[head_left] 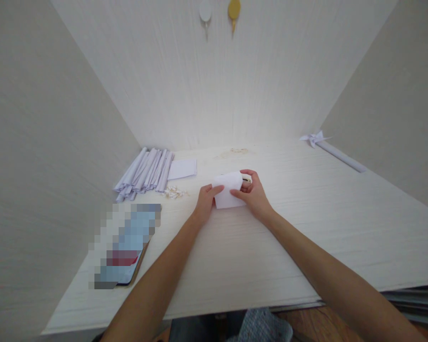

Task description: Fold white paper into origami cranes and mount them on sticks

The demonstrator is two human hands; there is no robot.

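Observation:
Between my hands is a small white sheet of paper (225,195), raised in front of me over the white table. My left hand (205,202) pinches its left edge, thumb on top and fingers behind. My right hand (253,194) is closed at the paper's right edge, with the thumb on its face. Within the curled fingers of the right hand shows a small whitish piece with a dark line (247,179); what it is I cannot make out. The fingers partly cover it.
Rolled paper tubes (146,172) lie piled at the back left, beside a stack of white paper squares (183,169) and small pale sticks (175,192). A phone (133,247) lies front left. A paper pinwheel (315,138) on a tube rests against the right wall.

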